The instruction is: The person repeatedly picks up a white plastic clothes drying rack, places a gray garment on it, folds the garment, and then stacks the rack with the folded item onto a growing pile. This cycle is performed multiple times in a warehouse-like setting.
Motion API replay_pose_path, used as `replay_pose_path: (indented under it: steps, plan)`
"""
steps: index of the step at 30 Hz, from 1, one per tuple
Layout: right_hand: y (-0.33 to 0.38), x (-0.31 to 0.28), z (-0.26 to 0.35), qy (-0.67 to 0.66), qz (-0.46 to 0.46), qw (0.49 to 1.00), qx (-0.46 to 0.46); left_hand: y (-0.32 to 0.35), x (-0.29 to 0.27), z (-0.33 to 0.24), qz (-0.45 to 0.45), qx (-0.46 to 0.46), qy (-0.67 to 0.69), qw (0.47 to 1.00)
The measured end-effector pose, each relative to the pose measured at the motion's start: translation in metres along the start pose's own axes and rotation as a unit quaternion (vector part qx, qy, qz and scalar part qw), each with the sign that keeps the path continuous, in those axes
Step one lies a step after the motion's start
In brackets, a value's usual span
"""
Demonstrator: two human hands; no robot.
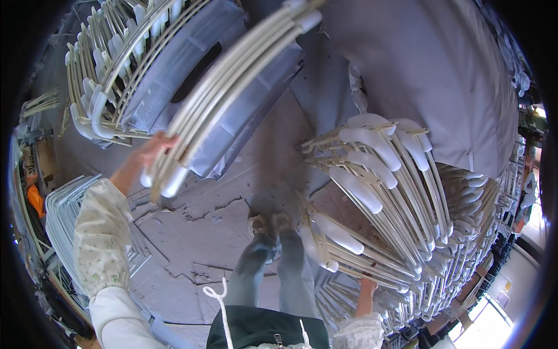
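Down on the cracked grey floor [197, 232], two shoes [268, 224] stand together, and all around them are white curved racks by the dozen, too many to count. Three big groups show: one stack upper left [102, 75], one heap fanning out on the right [395, 198], and a lifted bundle [232, 87] of roughly five or six bars crossing the top of the view.

Left hand [152, 152] is up, fingers curled round the lower end of that bundle, clamped on it just above the white-capped tips. The bundle slants up and to the right over a grey plastic-wrapped pack [244, 122].

Right hand [367, 286] is low on the right, pushed in among the bars of the heap; the fingers are hidden behind them, so I cannot tell how far they are closed.

Further out, a set of thin white wire frames [67, 215] stands at the left, behind the patterned sleeve [102, 232]. A large grey sheet [442, 75] covers the upper right.
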State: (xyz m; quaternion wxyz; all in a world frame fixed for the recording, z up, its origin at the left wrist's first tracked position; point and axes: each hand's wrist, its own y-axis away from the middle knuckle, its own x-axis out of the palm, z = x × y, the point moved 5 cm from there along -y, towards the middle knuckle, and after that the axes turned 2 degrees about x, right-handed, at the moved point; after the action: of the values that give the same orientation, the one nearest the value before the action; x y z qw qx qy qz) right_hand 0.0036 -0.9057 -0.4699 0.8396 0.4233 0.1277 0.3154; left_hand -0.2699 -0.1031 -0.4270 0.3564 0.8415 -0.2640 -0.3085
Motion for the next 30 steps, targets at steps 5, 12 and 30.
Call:
replay_pose_path:
  steps: [5, 12, 30]
  plan:
    - [0.003, 0.02, -0.011, 0.047, 0.006, 0.999, 0.012, -0.094, -0.239, 0.007, -0.253, 0.082, -0.355, 0.896]
    - [0.007, 0.036, 0.012, 0.085, 0.031, 0.995, -0.053, -0.105, -0.172, -0.015, -0.358, 0.194, -0.611, 0.679]
    - [-0.032, 0.063, -0.021, -0.029, -0.038, 0.981, -0.19, -0.152, -0.233, -0.011, -0.203, -0.08, -0.649, 0.728]
